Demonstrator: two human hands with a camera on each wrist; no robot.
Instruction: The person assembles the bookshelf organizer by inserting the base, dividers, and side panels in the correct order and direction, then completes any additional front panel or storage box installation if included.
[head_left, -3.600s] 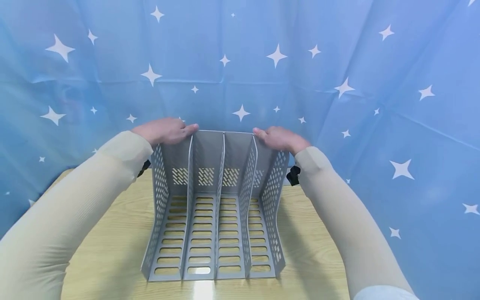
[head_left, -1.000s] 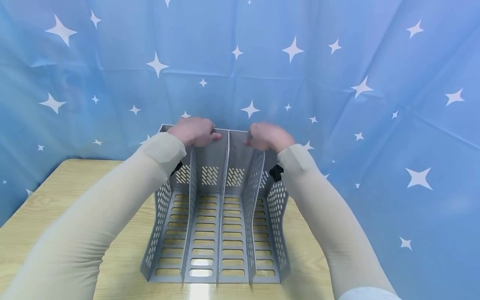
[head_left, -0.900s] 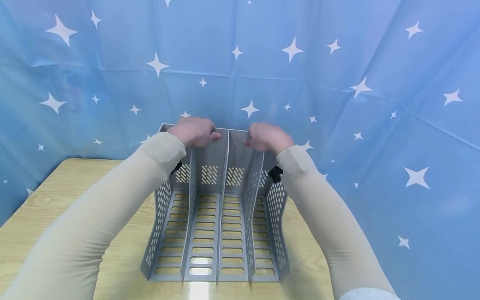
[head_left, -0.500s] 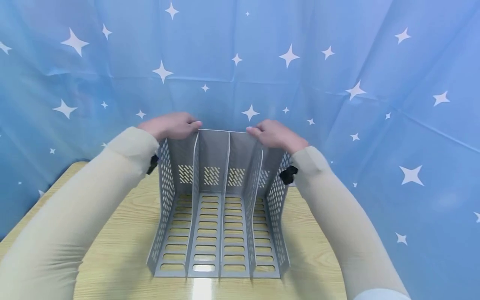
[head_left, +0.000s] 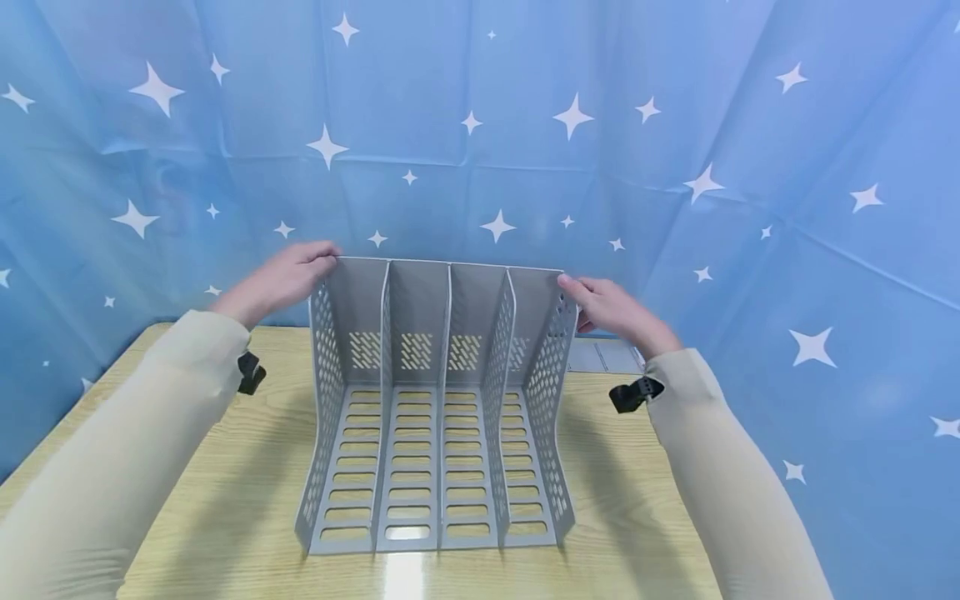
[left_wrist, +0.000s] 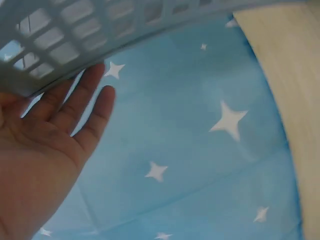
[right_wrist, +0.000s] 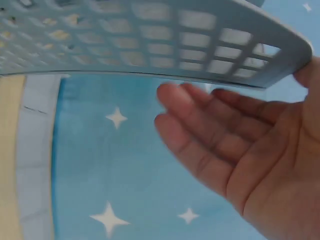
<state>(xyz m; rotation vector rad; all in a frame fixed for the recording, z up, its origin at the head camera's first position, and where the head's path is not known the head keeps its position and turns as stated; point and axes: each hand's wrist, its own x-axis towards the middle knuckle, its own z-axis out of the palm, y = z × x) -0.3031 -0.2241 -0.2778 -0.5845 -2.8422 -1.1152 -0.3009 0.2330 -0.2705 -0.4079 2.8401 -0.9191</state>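
A grey plastic file rack (head_left: 420, 321) stands upright on the wooden table, its slotted base and several perforated dividers facing me. At its upper left corner my left hand (head_left: 281, 282) holds the top edge; in the left wrist view the fingers (left_wrist: 80, 105) reach behind the rack, fairly straight, and the thumb is hidden. My right hand (head_left: 615, 312) holds the upper right corner, its thumb on the front side. In the right wrist view its fingers (right_wrist: 200, 135) lie behind the panel, slightly bent.
Behind the rack, a flat grey panel (head_left: 603, 357) lies at the table's back right edge. The wooden table (head_left: 247, 467) spreads round the rack. A blue curtain (head_left: 420, 100) with white stars hangs close behind and along the right side.
Both hands have moved outward along the rack's top edge, from near the middle to the two upper corners. The grey panel behind has come into sight. The rack stands much as before.
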